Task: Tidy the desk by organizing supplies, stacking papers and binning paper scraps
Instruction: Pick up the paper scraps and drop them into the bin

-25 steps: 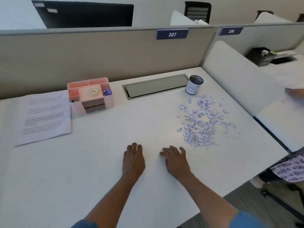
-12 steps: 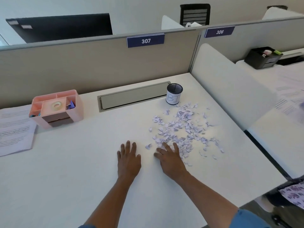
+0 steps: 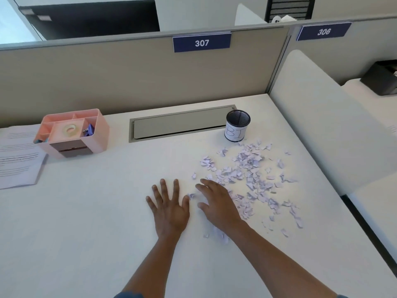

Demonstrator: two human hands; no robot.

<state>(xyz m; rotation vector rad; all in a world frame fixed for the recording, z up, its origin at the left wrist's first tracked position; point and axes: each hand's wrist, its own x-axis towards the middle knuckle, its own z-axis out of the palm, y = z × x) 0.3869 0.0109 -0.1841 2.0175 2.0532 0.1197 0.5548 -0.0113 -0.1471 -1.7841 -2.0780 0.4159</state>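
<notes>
Hands first: left hand (image 3: 169, 208) lies flat, fingers spread, on the table (image 3: 86, 233), holding nothing. Right hand (image 3: 217, 203), fingers extended and slightly bent, rests on the near edge of the scraps (image 3: 247, 179); nothing gripped. Scraps remain scattered toward 1 o'clock, none seen binned. Bin (image 3: 237, 128) stands beyond them at 1 o'clock. Organizer (image 3: 73, 134) at 10 o'clock appears stocked, papers (image 3: 17, 160) stacked beside it. Judgement: only binning remains.

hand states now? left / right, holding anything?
Left hand: open, flat on the desk, holding nothing.
Right hand: open, fingers spread over the paper scraps, no grip visible.
</notes>
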